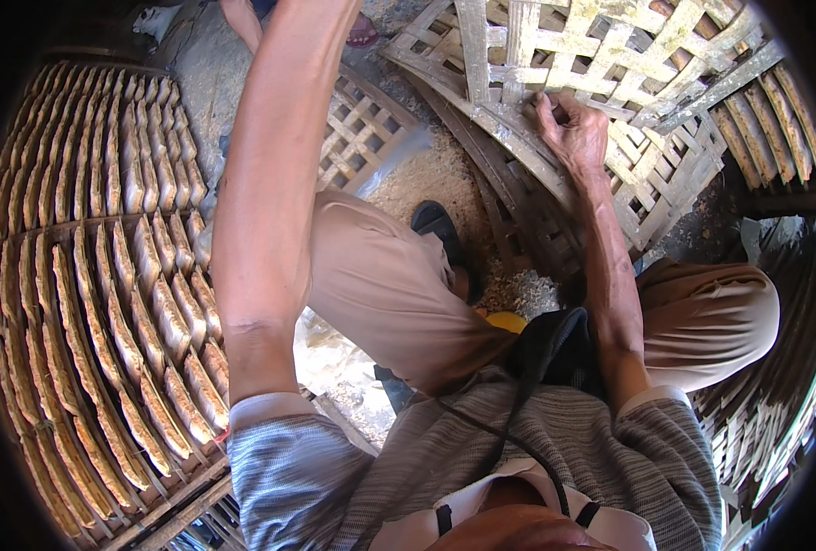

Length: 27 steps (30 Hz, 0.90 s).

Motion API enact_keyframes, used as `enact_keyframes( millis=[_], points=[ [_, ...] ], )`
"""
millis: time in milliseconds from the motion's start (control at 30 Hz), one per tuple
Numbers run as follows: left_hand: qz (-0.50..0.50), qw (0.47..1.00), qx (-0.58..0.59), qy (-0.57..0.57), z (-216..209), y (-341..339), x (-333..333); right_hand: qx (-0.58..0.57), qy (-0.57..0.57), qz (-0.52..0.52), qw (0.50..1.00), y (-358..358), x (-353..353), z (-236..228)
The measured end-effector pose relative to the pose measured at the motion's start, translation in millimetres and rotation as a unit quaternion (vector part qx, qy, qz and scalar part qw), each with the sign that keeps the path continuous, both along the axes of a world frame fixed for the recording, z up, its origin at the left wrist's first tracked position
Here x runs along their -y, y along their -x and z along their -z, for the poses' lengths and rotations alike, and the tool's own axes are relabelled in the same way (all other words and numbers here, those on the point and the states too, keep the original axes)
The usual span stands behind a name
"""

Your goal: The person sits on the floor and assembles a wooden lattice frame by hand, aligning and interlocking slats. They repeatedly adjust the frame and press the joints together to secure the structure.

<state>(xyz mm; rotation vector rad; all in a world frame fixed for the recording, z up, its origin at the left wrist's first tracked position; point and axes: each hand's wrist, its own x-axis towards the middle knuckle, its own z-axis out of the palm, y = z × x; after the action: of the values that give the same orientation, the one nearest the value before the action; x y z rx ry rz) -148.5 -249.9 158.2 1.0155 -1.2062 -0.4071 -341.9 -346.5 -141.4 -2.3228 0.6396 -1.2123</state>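
My left arm (275, 165) reaches up past the top edge, so its hand is out of view. My right hand (575, 133) has its fingers curled closed at the lower edge of a woven bamboo lattice panel (522, 41), which is tilted up on edge. Beneath it, more lattice panels lie in a stack, one showing (651, 174) under my right wrist. What exactly sits between the fingertips is partly hidden.
On the left, rows of thin, rough-edged brown slabs (86, 303) stand on racks. Similar slabs (766, 129) stand at the far right, above piled lattice panels (775, 404). Another lattice panel (362, 129) lies on the sawdust-strewn floor (444, 165). Another person's foot (364, 32) shows at the top.
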Motion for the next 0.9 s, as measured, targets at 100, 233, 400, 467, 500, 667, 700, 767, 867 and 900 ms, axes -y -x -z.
enact_keyframes(
  millis=[100,233,400,467,500,667,700,767,867,900],
  points=[
    [-0.116,0.99,0.072,-0.016,33.5,-9.0,15.1,-0.048,-0.051,-0.017,0.997,3.8,-9.0,-16.5],
    [-0.262,0.939,0.216,0.051,63.6,-15.1,18.8,-0.207,-0.096,0.012,0.974,-3.4,-18.2,-40.0],
    [-0.22,0.975,-0.027,0.032,65.5,15.5,21.5,-0.219,-0.092,-0.058,0.969,16.5,7.2,-28.5],
    [-0.194,0.976,-0.098,0.016,50.8,12.5,19.4,-0.197,-0.186,-0.147,0.951,22.8,16.4,-52.6],
    [-0.202,0.976,-0.085,0.02,44.4,-0.3,11.3,-0.164,-0.186,-0.125,0.961,27.0,12.9,-85.6],
    [-0.266,0.963,-0.049,0.0,21.4,-16.4,-8.9,0.207,0.241,0.193,0.928,75.2,80.0,-193.2],
    [-0.267,0.961,-0.068,0.001,18.6,-17.4,-16.5,0.203,0.303,0.259,0.894,77.2,94.7,-212.5],
    [-0.24,0.963,-0.124,0.01,20.4,-17.1,-18.7,0.182,0.128,0.2,0.954,89.6,98.6,-230.1],
    [-0.188,0.975,-0.116,0.0,4.5,-23.8,-29.8,0.212,-0.196,0.057,0.956,84.0,92.6,-249.7],
    [-0.144,0.982,-0.119,-0.007,-2.8,-10.3,-36.6,0.243,-0.264,0.012,0.933,80.2,91.6,-254.0]
  ],
)
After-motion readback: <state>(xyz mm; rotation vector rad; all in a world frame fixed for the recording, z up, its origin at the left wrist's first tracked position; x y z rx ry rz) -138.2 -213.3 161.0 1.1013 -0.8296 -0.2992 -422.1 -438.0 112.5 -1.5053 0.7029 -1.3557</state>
